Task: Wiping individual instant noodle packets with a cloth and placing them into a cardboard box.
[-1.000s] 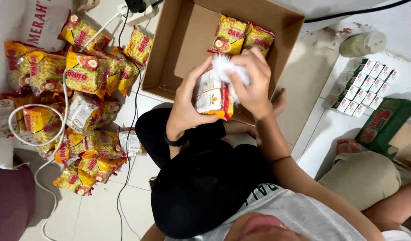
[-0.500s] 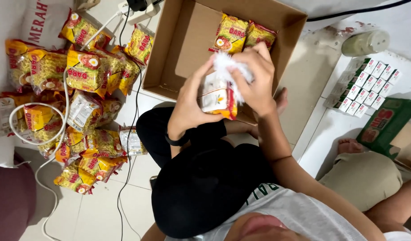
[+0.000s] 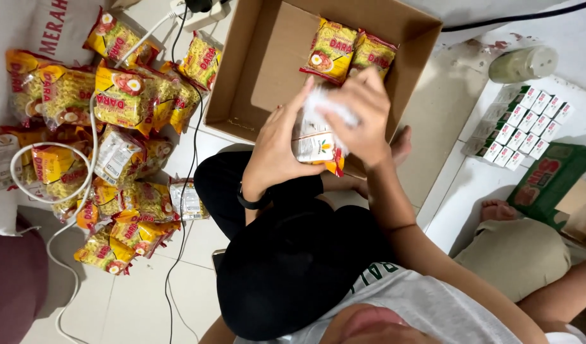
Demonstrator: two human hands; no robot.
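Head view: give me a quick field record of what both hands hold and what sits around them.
left hand: grips the left side of a noodle packet
right hand: grip on the packet's top, with a white wipe bunched under the fingers
packet position: held above the lap, at the near edge of the cardboard box
box contents: two yellow noodle packets against the far wall
left of box: heap of noodle packets on the floor, white cable looped over it
right of box: small white cartons in rows

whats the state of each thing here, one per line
cardboard box: open, two noodle packets inside
held noodle packet: gripped in both hands over the box
left hand: closed on the packet
right hand: closed on the packet
packet pile: loose on floor
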